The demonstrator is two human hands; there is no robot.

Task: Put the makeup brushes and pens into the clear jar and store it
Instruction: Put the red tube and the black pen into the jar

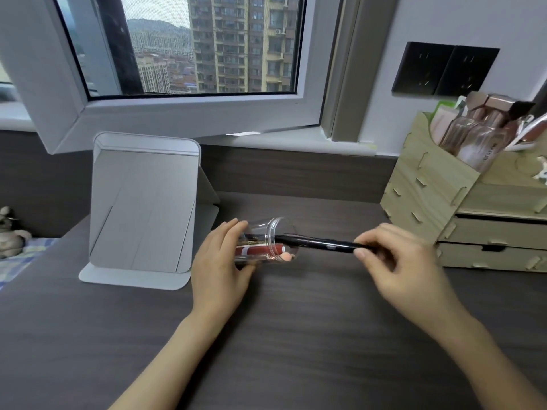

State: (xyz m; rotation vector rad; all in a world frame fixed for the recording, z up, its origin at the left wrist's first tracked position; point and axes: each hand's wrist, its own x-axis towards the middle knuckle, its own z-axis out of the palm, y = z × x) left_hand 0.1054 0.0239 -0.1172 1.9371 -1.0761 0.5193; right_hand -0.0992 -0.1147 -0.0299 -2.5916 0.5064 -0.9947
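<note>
The clear jar (273,232) is tipped on its side above the dark desk, its mouth facing right. My left hand (219,258) is wrapped around its base and holds it. Inside lie a red tube (260,250) and some thin dark and gold items I cannot make out. My right hand (393,258) pinches the far end of a long black pen (319,242), whose tip reaches into the jar's mouth.
A grey folding mirror (145,208) stands to the left of the jar. A wooden organizer (438,187) with drawers and bottles stands at the right. A window frame juts in over the back of the desk (296,335). A small plush toy (9,232) lies far left.
</note>
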